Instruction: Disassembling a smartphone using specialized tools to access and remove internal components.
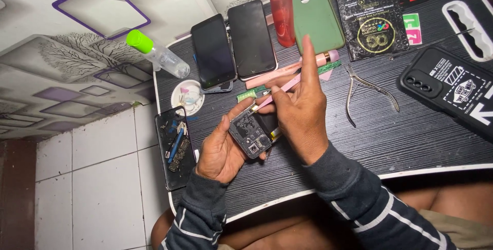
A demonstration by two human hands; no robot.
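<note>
Just below the middle of the frame, an opened smartphone with its back cover off and its grey circuit board and camera module bared [250, 133] is cradled in the left hand [222, 150], whose fingers are curled under it and whose thumb is pressed along its left edge. A slim pink brush-handled tool [277, 91] is pinched between the thumb and middle fingers of the right hand [300, 114], the forefinger being stretched straight up; its tip is set against the upper edge of the board.

The phone is judged light and stiff, yet fragile where it is bared: the board and its small parts are likely to be harmed by pressure, so it is best held by its outer frame, as is seen here.

Towards the left of the frame, a detached black phone panel strewn with small parts [175, 147] lies on the dark ribbed tabletop [411, 137]. Metal nippers [367, 93] lie right of centre, well apart from the hands.
</note>
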